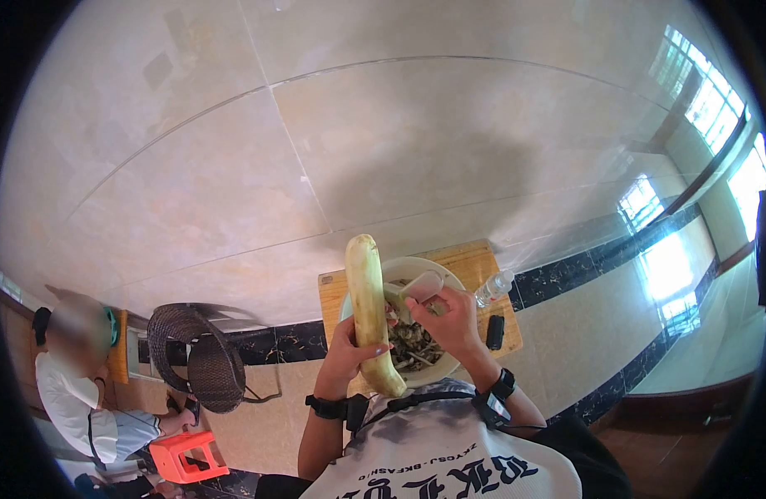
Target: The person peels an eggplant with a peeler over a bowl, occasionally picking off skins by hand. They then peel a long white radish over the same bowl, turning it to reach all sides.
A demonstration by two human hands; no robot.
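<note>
My left hand (346, 359) is wrapped around the lower part of a long pale gourd (367, 291), which stands nearly upright in the view with its lower end close to my shirt. Right of the gourd, my right hand (449, 320) is closed, its fingers pinched at a translucent, partly green piece (424, 286); I cannot tell what kind of thing it is. Both hands are over a large pale bowl (446, 270). Dark and light scraps (412, 345) fill its bottom, and the gourd hides its left part.
The bowl stands on a small wooden table (473, 256) against the tiled wall. A clear bottle (493, 289) and a black device (495, 332) are at its right. Further left are a dark woven chair (216, 374), an orange stool (187, 456) and a seated person (75, 399).
</note>
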